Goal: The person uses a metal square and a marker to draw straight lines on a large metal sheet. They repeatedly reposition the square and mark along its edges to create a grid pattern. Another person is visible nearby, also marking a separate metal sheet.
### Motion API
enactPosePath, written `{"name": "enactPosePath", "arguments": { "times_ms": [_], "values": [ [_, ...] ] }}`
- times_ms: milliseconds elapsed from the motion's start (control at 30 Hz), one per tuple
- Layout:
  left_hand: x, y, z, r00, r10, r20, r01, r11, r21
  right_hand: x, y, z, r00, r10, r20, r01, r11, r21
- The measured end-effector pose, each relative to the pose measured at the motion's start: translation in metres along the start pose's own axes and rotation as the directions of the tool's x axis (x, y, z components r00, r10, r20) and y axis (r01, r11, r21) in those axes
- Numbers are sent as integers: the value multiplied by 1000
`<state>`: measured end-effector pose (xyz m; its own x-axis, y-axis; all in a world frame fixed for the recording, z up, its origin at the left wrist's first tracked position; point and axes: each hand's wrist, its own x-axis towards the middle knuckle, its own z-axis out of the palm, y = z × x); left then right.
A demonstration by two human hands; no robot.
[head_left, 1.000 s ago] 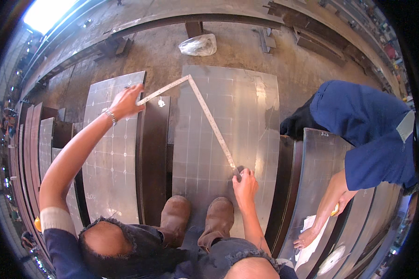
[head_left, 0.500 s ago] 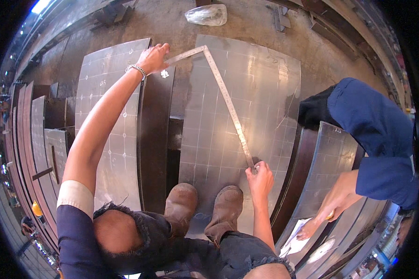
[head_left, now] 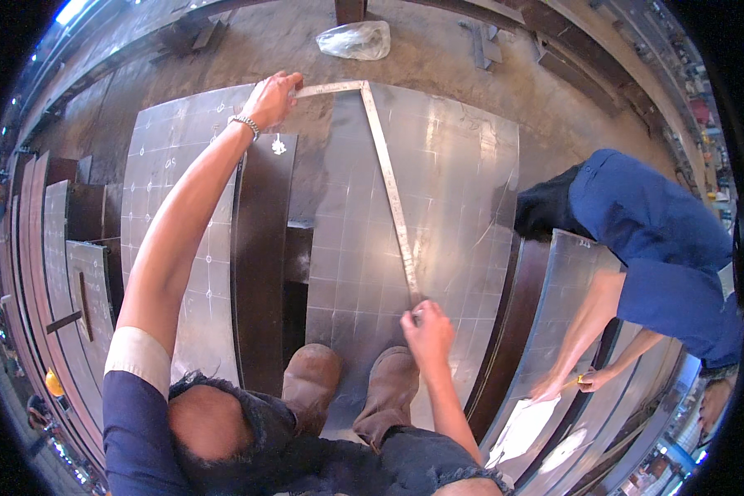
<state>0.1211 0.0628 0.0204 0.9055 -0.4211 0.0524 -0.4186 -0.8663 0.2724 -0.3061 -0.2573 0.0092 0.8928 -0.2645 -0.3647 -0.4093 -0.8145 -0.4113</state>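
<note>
A steel framing square (head_left: 388, 165) lies over a grey metal plate (head_left: 463, 182) scribed with a grid of thin lines. Its corner is by the plate's far edge, and the long blade runs back towards me. At the end of the short blade, my left hand (head_left: 271, 99) is closed on the steel, out over the gap left of the plate. My right hand (head_left: 429, 331) has its fingers closed at the near tip of the long blade, slightly blurred. My brown boots (head_left: 388, 384) stand on the same plate.
Another marked plate (head_left: 182, 174) lies to the left, with a dark steel beam (head_left: 260, 248) beside the gap. At right, a co-worker in blue (head_left: 653, 240) leans over a further plate, hands by a white sheet (head_left: 525, 430). A clear plastic bag (head_left: 354, 40) lies beyond.
The square has turned so its short blade lies more level and its long blade steeper. My right hand has moved left with the near tip. The co-worker's second hand has come into view.
</note>
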Motion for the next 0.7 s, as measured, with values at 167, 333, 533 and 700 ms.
{"name": "enactPosePath", "arguments": {
  "times_ms": [167,333,533,700],
  "values": [
    [38,-5,-3,995,-28,-93,34,998,61,16,-49,7,999,-36,-4,36,988,150],
    [51,-13,10,995,-69,-69,69,998,-5,23,-58,14,997,-74,-20,75,992,97],
    [77,-5,43,990,-87,-113,93,994,50,24,-77,31,990,-136,27,124,959,257],
    [85,26,64,991,-134,-13,134,990,30,27,-82,31,992,-124,35,108,947,303]
  ]
}}
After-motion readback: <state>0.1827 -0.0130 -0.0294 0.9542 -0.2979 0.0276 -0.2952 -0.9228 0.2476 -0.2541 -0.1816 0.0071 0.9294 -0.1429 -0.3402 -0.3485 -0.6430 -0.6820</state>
